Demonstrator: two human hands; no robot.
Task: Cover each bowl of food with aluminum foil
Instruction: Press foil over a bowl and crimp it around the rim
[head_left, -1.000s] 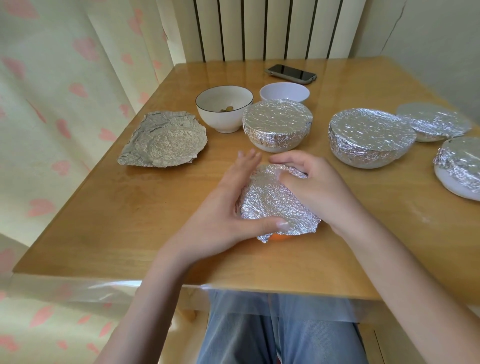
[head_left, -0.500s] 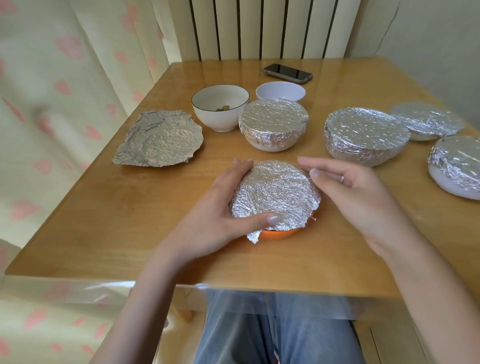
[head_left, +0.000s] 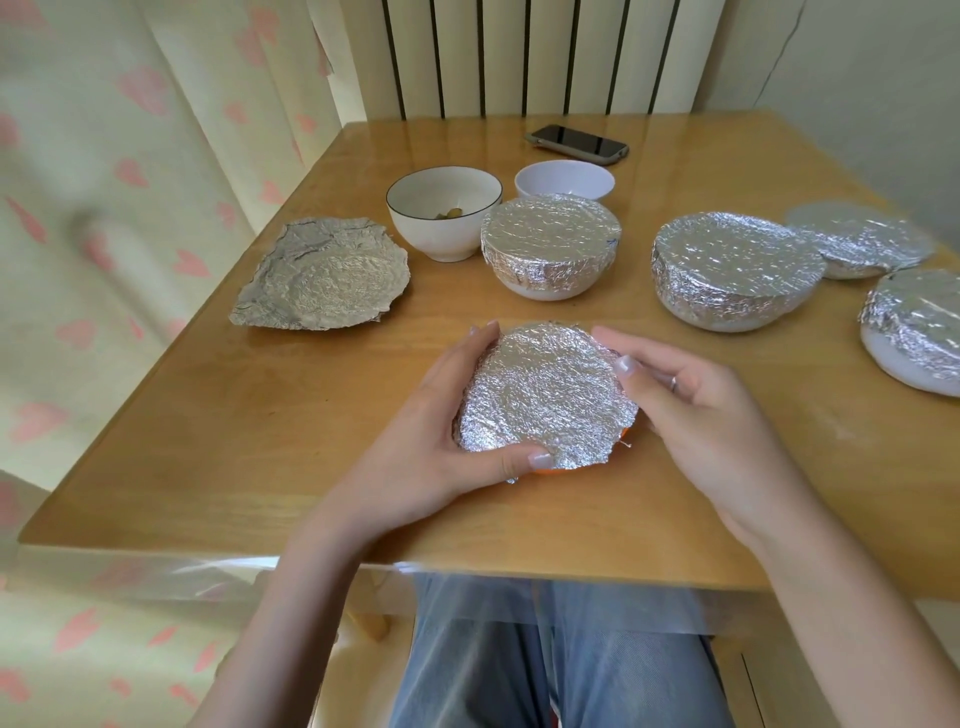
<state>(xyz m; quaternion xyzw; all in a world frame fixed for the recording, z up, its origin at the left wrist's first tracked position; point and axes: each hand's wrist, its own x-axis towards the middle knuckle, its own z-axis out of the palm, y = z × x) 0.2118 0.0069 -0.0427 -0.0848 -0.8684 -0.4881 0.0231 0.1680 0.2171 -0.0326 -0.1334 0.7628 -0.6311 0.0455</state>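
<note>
Head | left hand (head_left: 415, 431) fingers curled, gripping foil-covered orange bowl (head_left: 545, 395) | right hand (head_left: 691, 415) fingers loosely curved, touching its rim

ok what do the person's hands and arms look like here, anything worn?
Both forearms are bare, with no sleeves in view. The left hand wears nothing; its thumbnail looks pale and glossy. The right hand has a thin silver ring on one finger. No gloves, watch or bracelets.
</note>
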